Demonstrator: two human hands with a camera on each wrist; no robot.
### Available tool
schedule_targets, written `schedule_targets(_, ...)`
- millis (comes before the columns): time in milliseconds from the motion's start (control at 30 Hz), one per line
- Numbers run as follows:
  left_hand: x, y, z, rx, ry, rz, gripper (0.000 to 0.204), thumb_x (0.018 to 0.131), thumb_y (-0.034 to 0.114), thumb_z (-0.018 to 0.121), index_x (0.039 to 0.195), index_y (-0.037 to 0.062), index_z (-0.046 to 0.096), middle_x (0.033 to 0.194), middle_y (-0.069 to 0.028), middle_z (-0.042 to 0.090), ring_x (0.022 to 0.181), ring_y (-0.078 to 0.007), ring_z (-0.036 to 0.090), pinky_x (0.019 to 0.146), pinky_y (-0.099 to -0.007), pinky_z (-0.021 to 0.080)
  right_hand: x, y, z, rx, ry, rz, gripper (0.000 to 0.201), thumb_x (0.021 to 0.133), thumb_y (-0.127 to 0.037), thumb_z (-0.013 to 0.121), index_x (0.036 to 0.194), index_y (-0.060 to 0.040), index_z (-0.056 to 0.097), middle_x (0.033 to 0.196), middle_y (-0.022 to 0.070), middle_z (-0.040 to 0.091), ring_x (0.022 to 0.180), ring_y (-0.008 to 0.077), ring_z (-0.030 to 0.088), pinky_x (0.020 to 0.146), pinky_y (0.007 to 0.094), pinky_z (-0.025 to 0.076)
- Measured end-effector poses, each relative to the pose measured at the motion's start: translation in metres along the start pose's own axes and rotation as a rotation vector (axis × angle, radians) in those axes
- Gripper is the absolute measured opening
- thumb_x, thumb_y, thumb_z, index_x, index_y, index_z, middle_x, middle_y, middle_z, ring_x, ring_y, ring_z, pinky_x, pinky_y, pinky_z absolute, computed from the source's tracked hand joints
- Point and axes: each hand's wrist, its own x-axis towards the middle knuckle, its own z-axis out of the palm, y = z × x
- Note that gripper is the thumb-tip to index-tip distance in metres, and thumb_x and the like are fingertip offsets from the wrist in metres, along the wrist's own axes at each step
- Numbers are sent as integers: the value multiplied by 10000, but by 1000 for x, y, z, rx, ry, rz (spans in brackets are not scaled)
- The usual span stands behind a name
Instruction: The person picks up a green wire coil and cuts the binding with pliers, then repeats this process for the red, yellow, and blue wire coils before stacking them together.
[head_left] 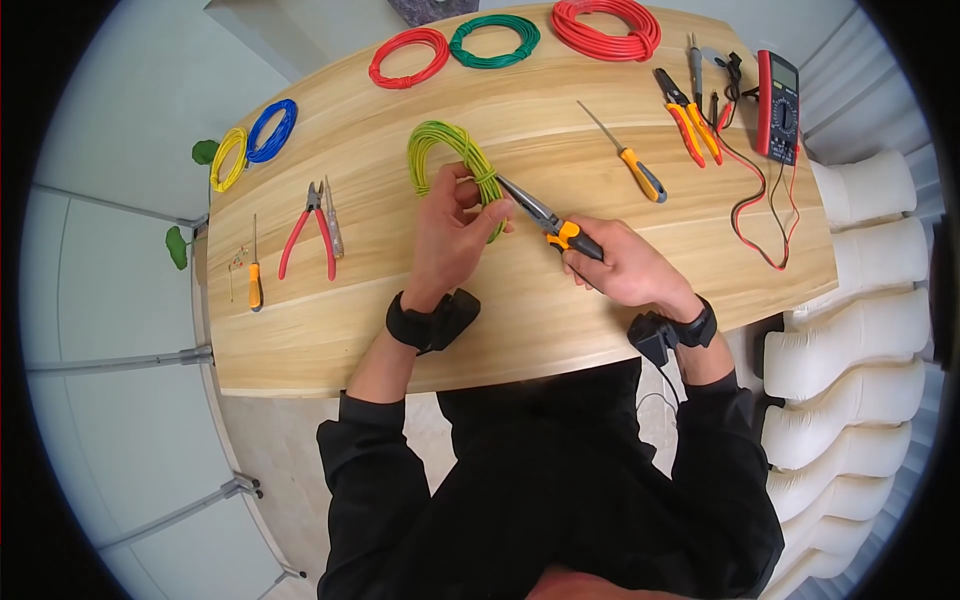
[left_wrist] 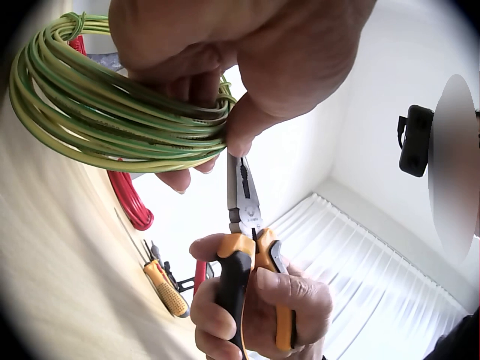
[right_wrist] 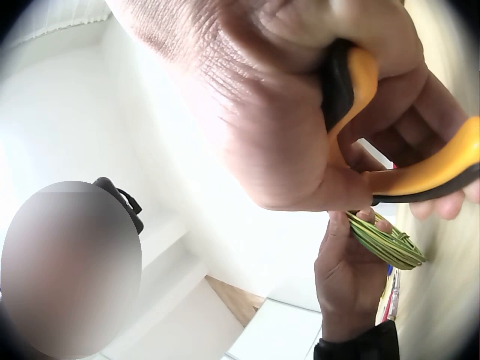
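A yellow-green wire coil (head_left: 437,140) is gripped by my left hand (head_left: 452,240), its thumb and fingers round the coil's right side. In the left wrist view the coil (left_wrist: 112,112) hangs below my left hand (left_wrist: 247,52). My right hand (head_left: 628,262) holds long-nose pliers (head_left: 545,218) by the orange and black handles; their tips lie at the coil beside my left thumb. The right wrist view shows the handles (right_wrist: 427,169) spread in my right hand (right_wrist: 262,112). Whether the tips grasp wire is hidden.
Red coils (head_left: 408,58), a green coil (head_left: 495,42), blue (head_left: 272,131) and yellow coils (head_left: 229,160) line the table's far side. Red-handled cutters (head_left: 308,230) and a small screwdriver (head_left: 255,275) lie left; another screwdriver (head_left: 630,160), orange-handled pliers (head_left: 690,118) and a multimeter (head_left: 780,105) lie right.
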Motion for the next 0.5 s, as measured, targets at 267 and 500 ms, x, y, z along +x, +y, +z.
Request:
schedule_targets(267, 1, -3, -1, 48, -4, 15, 315, 794, -17, 588, 1046, -10, 399, 843, -101, 594, 728, -141, 581, 646, -260, 480, -2, -4, 1, -290, 121, -84, 155, 780, -75, 523, 917, -4, 516, 615, 189, 519, 630, 380, 523, 562, 410, 403)
schedule_targets(500, 2, -4, -4, 36, -16, 48, 300, 806, -12, 568, 1058, 1, 406, 866, -86, 586, 775, -136, 573, 689, -253, 457, 1, -2, 1, -325, 138, -111, 187, 774, -71, 528, 947, -3, 515, 631, 185, 518, 633, 379, 519, 572, 404, 410)
